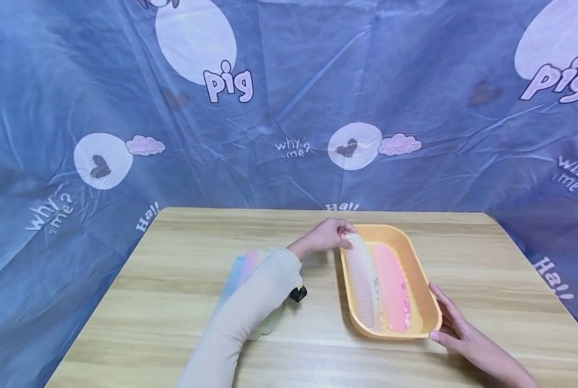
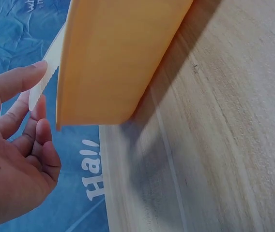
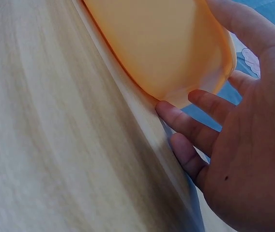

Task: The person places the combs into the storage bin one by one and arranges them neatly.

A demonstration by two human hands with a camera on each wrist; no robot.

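In the head view my left hand (image 1: 329, 235) pinches the upper end of a cream comb (image 1: 364, 280) between thumb and fingers. That comb slants over the left side of an orange plastic basin (image 1: 422, 285), its lower end inside. In the left wrist view the comb's tip (image 2: 39, 93) sticks out past the rim, held by the thumb and a fingertip. A pink comb (image 1: 392, 285) lies in the basin beside it. My right hand (image 1: 456, 328) holds the basin's near right corner, thumb at the near side and fingers along the outer wall (image 3: 195, 92).
More combs, a blue one (image 1: 234, 275) and a pinkish one (image 1: 252, 261) among them, lie left of the basin, partly hidden under my left sleeve (image 1: 250, 307). A small black object (image 1: 298, 293) shows by the cuff. Blue printed cloth (image 1: 279, 108) hangs behind the wooden table (image 1: 187, 242).
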